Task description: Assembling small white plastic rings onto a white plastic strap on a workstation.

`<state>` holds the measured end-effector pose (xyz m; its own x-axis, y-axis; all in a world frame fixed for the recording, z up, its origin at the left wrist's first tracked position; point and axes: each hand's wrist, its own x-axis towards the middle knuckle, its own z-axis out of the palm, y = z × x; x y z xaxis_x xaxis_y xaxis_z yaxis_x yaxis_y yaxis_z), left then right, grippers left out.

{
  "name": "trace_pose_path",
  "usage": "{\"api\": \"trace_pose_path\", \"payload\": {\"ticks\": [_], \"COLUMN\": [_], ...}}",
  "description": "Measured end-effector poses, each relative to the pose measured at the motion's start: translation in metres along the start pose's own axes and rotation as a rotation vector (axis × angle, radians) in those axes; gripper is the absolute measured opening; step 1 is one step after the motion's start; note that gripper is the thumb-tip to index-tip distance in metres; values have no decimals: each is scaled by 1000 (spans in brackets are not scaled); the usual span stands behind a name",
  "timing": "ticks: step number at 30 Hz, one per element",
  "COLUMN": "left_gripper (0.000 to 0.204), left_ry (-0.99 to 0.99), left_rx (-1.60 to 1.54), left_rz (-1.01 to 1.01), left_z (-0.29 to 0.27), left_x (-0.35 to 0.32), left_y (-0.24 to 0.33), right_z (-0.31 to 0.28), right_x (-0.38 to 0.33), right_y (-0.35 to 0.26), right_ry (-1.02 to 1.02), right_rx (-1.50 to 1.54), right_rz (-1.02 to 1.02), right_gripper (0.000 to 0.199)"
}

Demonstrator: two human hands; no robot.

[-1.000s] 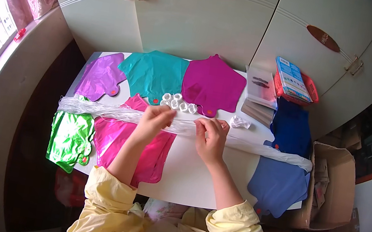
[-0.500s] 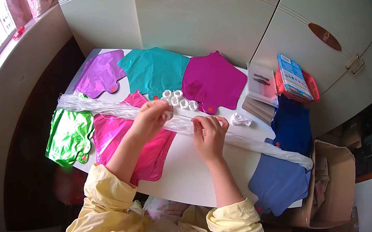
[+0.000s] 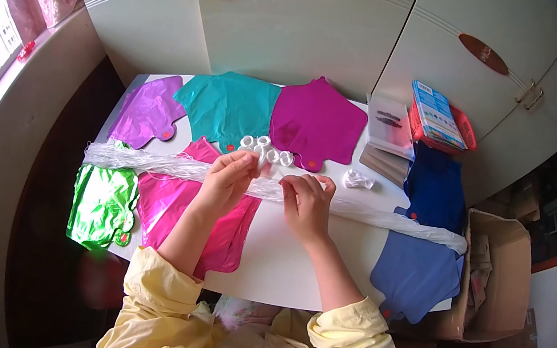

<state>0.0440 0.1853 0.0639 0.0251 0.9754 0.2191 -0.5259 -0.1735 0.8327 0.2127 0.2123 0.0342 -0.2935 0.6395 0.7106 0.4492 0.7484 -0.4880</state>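
Observation:
My left hand point(image 3: 228, 177) is closed, thumb and fingers pinching a small white roll of ribbon or string point(image 3: 262, 162) above the middle of the table. Facing it, my right hand point(image 3: 308, 203) has its fingertips pressed together; what they hold is too fine to make out. A pale blur shows between the hands. Just beyond them lie several small white rolls point(image 3: 286, 158), partly covered by the left fingers. Beneath both hands a long bundle of white strands point(image 3: 374, 217) stretches across the table. A crumpled white bundle point(image 3: 358, 180) rests right of my right hand.
Flat foil balloons lie around: purple point(image 3: 146, 107), teal point(image 3: 227, 106), magenta point(image 3: 320, 122), green point(image 3: 100, 203), pink point(image 3: 193, 222), blue point(image 3: 417, 271) and dark blue point(image 3: 435, 185). A red basket point(image 3: 472, 138) holds blue packets at the back right. An open cardboard box point(image 3: 506, 286) stands beyond the table's right edge.
My left fingers have turned upward, and the white roll now shows raised at their tips. My right hand has shifted slightly left, its fingers more curled together.

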Motion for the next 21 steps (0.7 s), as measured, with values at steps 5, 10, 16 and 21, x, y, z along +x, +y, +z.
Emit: {"api": "trace_pose_path", "payload": {"ticks": [5, 10, 16, 21], "left_gripper": [21, 20, 16, 16], "left_ry": [-22, -24, 113, -80], "left_rx": [1171, 167, 301, 455], "left_rz": [400, -158, 30, -195], "left_z": [20, -12, 18, 0], "left_x": [1, -1, 4, 0], "left_y": [-3, -6, 3, -5], "right_z": [-8, -5, -6, -6], "right_x": [2, 4, 0, 2], "right_y": [0, 2, 4, 1], "right_ry": [35, 84, -25, 83], "right_rx": [112, 36, 91, 91], "right_rz": [-28, -5, 37, -21], "right_gripper": [3, 4, 8, 2]}}
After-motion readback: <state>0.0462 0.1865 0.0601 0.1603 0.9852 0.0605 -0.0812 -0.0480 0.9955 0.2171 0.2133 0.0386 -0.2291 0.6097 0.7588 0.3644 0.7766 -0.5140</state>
